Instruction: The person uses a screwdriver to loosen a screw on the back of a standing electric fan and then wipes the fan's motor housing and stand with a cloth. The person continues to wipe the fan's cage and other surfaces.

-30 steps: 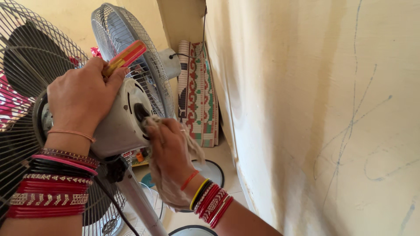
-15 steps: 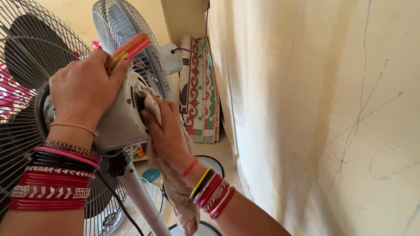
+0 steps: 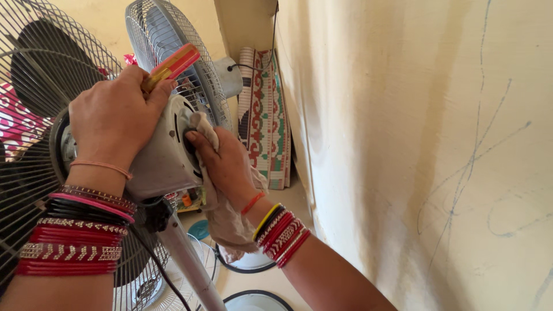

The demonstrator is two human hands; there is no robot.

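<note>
My left hand (image 3: pixel 118 118) rests on top of the grey motor housing (image 3: pixel 161 164) of a pedestal fan and grips a screwdriver with a yellow and red handle (image 3: pixel 173 64). My right hand (image 3: pixel 227 164) presses a pale cloth (image 3: pixel 227 222) against the rear face of the housing; the cloth hangs down below the hand. The fan's wire grille and dark blades (image 3: pixel 34 86) fill the left side. Both wrists carry several bangles.
A second fan (image 3: pixel 173 40) stands just behind. A rolled patterned mat (image 3: pixel 265 115) leans in the corner. A cream wall (image 3: pixel 426 144) with pen marks runs close along the right. Round white fan bases (image 3: pixel 250 262) sit on the floor beside the fan pole (image 3: pixel 187 262).
My right hand and the cloth have moved up the back of the motor housing. The cloth now hangs longer below the hand. My left hand keeps its hold.
</note>
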